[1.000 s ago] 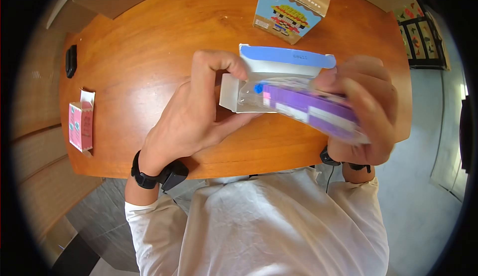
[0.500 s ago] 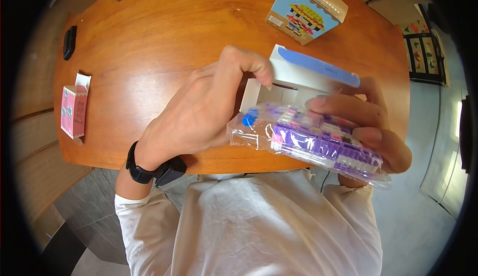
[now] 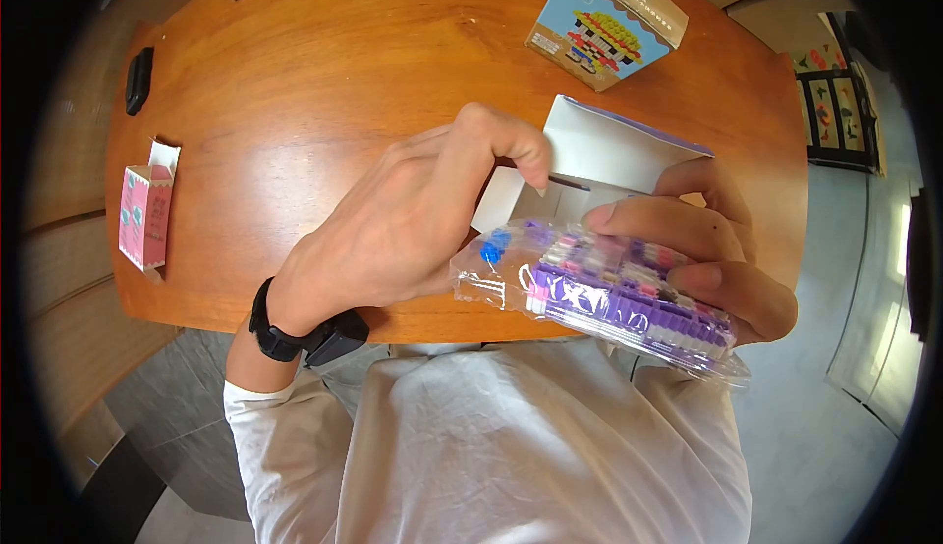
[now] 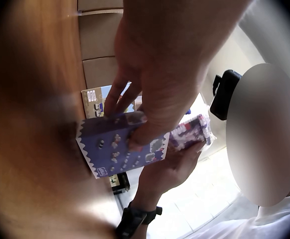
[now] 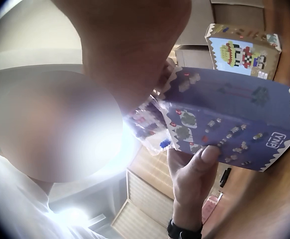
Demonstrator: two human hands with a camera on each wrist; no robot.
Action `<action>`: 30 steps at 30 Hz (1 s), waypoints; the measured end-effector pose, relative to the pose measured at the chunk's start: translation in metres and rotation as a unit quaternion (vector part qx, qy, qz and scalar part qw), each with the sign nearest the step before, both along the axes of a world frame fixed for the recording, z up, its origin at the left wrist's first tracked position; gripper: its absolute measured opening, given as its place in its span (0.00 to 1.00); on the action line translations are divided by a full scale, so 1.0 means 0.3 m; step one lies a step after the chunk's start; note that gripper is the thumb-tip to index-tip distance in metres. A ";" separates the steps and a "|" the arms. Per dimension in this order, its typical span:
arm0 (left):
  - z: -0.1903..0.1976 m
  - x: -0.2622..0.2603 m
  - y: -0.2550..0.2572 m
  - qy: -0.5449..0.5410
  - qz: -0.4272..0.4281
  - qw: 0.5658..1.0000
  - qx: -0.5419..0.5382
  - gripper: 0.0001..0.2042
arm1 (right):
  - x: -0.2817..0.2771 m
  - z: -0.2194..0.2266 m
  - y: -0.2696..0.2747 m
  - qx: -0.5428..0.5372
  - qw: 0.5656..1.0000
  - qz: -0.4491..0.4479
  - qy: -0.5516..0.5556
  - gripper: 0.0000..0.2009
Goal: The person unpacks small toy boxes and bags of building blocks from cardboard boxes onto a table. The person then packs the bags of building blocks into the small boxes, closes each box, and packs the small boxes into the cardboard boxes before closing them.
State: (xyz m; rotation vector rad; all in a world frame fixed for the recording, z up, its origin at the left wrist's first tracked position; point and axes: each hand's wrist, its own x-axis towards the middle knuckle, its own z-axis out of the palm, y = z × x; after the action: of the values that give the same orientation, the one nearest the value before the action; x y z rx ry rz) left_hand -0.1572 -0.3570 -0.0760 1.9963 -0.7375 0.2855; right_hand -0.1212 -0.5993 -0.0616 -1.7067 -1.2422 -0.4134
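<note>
A purple-blue printed box [image 5: 234,114] with its white-lined flap [image 3: 619,146] raised is gripped at one side by the left hand [image 3: 393,210], whose thumb [image 5: 209,154] lies on the printed face. The right hand [image 3: 712,240] holds a clear plastic bag [image 3: 629,299] of purple, white and pink small bricks, with a few blue pieces [image 3: 495,245] at its left end. In the head view the bag is outside the box, in front of its opening. Both wrist views show the bag beside the box.
The brown and blue YNP box [image 3: 604,28] stands at the back of the wooden table [image 3: 295,73]. A small pink box [image 3: 147,215], its flap up, is at the left, with a black object [image 3: 139,81] behind it. A black-framed case [image 3: 837,112] is beyond the right edge.
The right hand has drawn the bag out of the box and down toward the body. The box and left hand have shifted right, and the flap has tilted.
</note>
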 end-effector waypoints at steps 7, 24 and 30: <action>-0.014 -0.007 0.000 0.042 -0.014 0.999 0.000 0.25 | -0.052 0.002 0.019 0.078 0.992 -0.091 -0.033 0.13; -0.013 -0.030 0.014 0.125 0.040 0.991 0.035 0.34 | 0.068 0.046 0.012 -0.112 0.967 -0.115 -0.196 0.16; -0.040 -0.013 0.005 0.091 0.042 0.995 -0.008 0.33 | 0.080 0.029 0.007 -0.056 0.980 -0.129 -0.139 0.08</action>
State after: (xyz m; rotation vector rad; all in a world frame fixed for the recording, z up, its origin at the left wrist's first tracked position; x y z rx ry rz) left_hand -0.1611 -0.3554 -0.0881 2.0107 -0.5360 0.1559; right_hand -0.0973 -0.5973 -0.0530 -1.9660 -1.2629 -0.7718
